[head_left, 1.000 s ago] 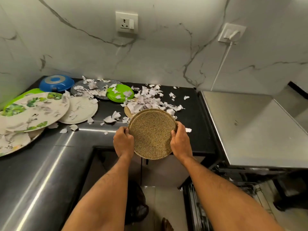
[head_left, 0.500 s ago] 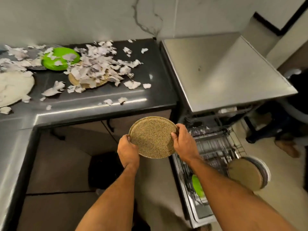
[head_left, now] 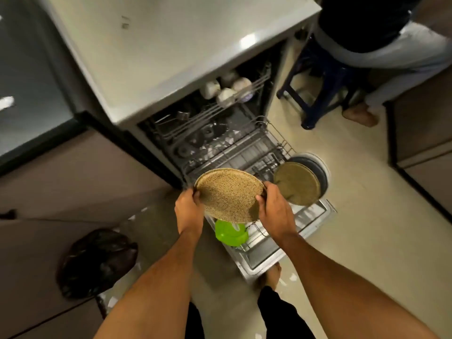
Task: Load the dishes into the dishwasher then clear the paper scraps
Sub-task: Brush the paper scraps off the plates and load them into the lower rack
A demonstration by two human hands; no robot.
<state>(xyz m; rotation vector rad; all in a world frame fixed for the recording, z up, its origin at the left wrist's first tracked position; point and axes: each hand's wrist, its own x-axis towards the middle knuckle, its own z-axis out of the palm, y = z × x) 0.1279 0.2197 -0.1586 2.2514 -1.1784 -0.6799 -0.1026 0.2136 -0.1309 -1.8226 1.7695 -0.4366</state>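
Two hands, left hand [head_left: 188, 211] and right hand [head_left: 276, 211], grip a speckled plate [head_left: 228, 194] by opposite rims above the dishwasher's lower rack [head_left: 256, 152]

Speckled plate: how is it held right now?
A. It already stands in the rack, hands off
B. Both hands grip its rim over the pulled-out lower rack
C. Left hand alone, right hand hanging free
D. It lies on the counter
B: the left hand and right hand grip opposite edges of the speckled plate, which is above the lower rack, not yet set in it.
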